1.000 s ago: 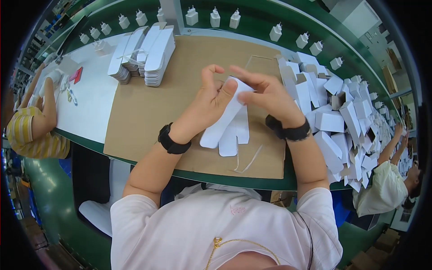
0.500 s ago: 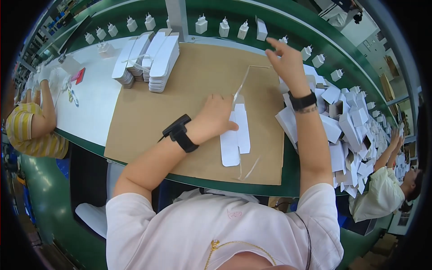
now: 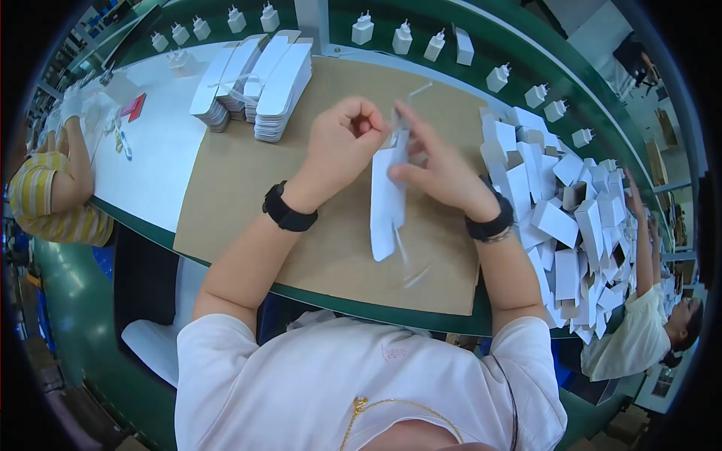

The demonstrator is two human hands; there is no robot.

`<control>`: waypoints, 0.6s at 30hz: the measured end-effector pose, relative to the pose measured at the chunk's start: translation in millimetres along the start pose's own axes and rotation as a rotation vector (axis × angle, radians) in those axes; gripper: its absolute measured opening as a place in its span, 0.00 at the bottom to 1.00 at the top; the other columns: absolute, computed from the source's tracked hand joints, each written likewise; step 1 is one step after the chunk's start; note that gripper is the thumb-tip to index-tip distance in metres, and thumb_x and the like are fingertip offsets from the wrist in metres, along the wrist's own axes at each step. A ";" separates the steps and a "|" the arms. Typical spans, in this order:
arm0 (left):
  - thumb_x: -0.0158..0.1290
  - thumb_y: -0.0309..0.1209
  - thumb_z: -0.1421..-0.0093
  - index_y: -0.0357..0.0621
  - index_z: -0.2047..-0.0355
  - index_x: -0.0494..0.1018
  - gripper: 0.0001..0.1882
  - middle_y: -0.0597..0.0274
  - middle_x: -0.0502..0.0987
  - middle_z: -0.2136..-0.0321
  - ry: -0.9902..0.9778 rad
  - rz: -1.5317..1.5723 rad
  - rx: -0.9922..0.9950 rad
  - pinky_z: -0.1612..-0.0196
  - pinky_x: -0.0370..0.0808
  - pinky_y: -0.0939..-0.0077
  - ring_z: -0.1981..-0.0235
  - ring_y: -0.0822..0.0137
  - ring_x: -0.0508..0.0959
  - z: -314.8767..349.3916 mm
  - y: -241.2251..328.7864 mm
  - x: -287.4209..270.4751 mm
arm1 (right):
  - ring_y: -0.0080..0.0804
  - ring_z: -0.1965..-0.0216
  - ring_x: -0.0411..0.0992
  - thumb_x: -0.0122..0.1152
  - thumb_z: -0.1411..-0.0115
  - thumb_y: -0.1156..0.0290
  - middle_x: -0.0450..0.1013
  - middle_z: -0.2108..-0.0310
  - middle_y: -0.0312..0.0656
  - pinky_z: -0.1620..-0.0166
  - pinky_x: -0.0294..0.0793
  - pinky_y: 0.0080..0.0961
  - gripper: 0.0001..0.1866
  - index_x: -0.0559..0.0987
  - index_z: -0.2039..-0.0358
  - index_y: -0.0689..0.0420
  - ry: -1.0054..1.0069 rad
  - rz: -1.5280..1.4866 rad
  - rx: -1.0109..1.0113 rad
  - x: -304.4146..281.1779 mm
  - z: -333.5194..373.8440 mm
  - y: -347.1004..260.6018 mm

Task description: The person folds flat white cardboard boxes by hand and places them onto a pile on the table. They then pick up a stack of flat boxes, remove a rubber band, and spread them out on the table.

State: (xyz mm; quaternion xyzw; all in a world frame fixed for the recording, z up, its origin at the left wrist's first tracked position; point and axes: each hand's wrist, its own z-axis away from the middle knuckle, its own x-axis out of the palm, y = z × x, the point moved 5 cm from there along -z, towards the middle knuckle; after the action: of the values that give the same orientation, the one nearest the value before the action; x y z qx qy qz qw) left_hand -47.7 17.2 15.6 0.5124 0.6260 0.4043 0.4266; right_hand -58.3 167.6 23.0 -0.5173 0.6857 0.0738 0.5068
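Note:
A narrow white carton [image 3: 384, 207] is raised over the brown cardboard sheet and stands tilted, with its long side facing me. My right hand [image 3: 444, 167] grips its upper right edge, thumb in front; the fingers are slightly smeared by motion. Close to the carton's top end, my left hand [image 3: 340, 143] has curled fingers and the thumb drawn against them; whether something thin is pinched there is hidden. A thin pale strip [image 3: 412, 279] lies on the cardboard below the carton, and another piece of strip [image 3: 421, 89] shows beyond the hands.
Bundled flat white cartons [image 3: 282, 94] are stacked at the far left of the cardboard sheet [image 3: 248, 203]. A heap of folded white boxes [image 3: 575, 225] covers the right side. Several white plug adapters [image 3: 362, 30] line the green back ledge. People work at both sides.
My right hand has come back from the far right edge to the carton and taken hold of it. The carton has been lifted and folded up from flat. My left hand has moved to its top end.

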 end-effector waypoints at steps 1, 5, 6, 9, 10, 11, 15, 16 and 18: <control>0.56 0.23 0.49 0.40 0.70 0.69 0.08 0.70 0.68 0.78 0.002 0.026 0.025 0.73 0.66 0.85 0.77 0.80 0.66 0.9 1.7 -4.7 | 0.24 0.69 0.72 0.59 0.50 0.78 0.72 0.64 0.43 0.69 0.71 0.18 0.40 0.53 0.38 0.51 -0.106 -0.461 0.267 -2.3 -3.8 0.2; 0.60 0.30 0.49 0.42 0.50 0.53 0.32 0.59 0.66 0.60 -0.003 0.520 0.055 0.57 0.68 0.81 0.61 0.74 0.68 3.7 7.7 -1.6 | 0.23 0.76 0.70 0.54 0.48 0.81 0.71 0.66 0.44 0.76 0.70 0.15 0.37 0.52 0.39 0.52 -0.014 -0.946 0.481 -11.6 -2.6 10.1; 0.60 0.30 0.49 0.42 0.50 0.53 0.32 0.59 0.66 0.60 -0.008 0.522 0.054 0.57 0.68 0.81 0.61 0.74 0.68 6.8 7.4 -0.8 | 0.23 0.78 0.69 0.53 0.47 0.82 0.72 0.67 0.44 0.77 0.69 0.14 0.35 0.53 0.40 0.52 0.134 -0.958 0.453 -20.1 -3.4 11.9; 0.64 0.41 0.54 0.41 0.45 0.50 0.44 0.56 0.67 0.59 -0.420 0.486 -0.191 0.54 0.69 0.75 0.56 0.70 0.69 21.1 -7.8 22.0 | 0.23 0.78 0.69 0.50 0.46 0.84 0.71 0.68 0.43 0.77 0.69 0.14 0.32 0.54 0.42 0.53 0.159 -1.019 0.403 -23.9 -1.9 12.7; 0.64 0.41 0.54 0.41 0.45 0.50 0.44 0.56 0.67 0.59 -0.421 0.486 -0.192 0.54 0.69 0.75 0.56 0.70 0.69 21.4 -7.1 23.7 | 0.23 0.78 0.69 0.50 0.46 0.84 0.70 0.69 0.43 0.77 0.70 0.15 0.30 0.57 0.42 0.53 0.155 -0.998 0.390 -23.5 -0.1 12.4; 0.64 0.42 0.54 0.40 0.44 0.48 0.46 0.57 0.67 0.59 -0.494 0.594 -0.260 0.55 0.69 0.74 0.56 0.70 0.69 24.1 -5.5 30.4 | 0.23 0.78 0.69 0.50 0.46 0.84 0.70 0.69 0.43 0.77 0.70 0.15 0.30 0.57 0.42 0.53 0.155 -0.999 0.390 -20.9 2.5 12.9; 0.61 0.47 0.52 0.39 0.41 0.41 0.50 0.59 0.67 0.59 -0.580 0.543 -0.414 0.56 0.70 0.75 0.57 0.69 0.70 28.6 3.4 36.7 | 0.21 0.74 0.70 0.52 0.45 0.80 0.67 0.73 0.38 0.75 0.69 0.15 0.26 0.63 0.45 0.53 0.159 -0.674 0.390 -15.9 6.7 18.6; 0.60 0.47 0.51 0.40 0.41 0.40 0.49 0.60 0.68 0.60 -0.529 0.451 -0.431 0.56 0.69 0.75 0.57 0.70 0.70 29.4 2.8 33.1 | 0.21 0.72 0.70 0.53 0.44 0.79 0.66 0.74 0.37 0.75 0.68 0.15 0.25 0.64 0.45 0.53 0.191 -0.530 0.336 -19.3 3.4 18.9; 0.60 0.45 0.50 0.42 0.40 0.38 0.49 0.61 0.68 0.61 -0.514 0.415 -0.354 0.55 0.68 0.74 0.58 0.70 0.70 29.9 -0.1 30.7 | 0.23 0.65 0.70 0.55 0.44 0.76 0.71 0.67 0.41 0.70 0.69 0.16 0.28 0.61 0.42 0.53 0.124 -0.503 0.389 -25.3 0.9 28.3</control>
State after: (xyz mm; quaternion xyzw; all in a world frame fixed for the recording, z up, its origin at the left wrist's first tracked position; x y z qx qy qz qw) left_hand -22.8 49.5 2.6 0.6315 0.3018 0.4420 0.5610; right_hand -81.2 197.1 30.1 -0.5676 0.5669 -0.2178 0.5559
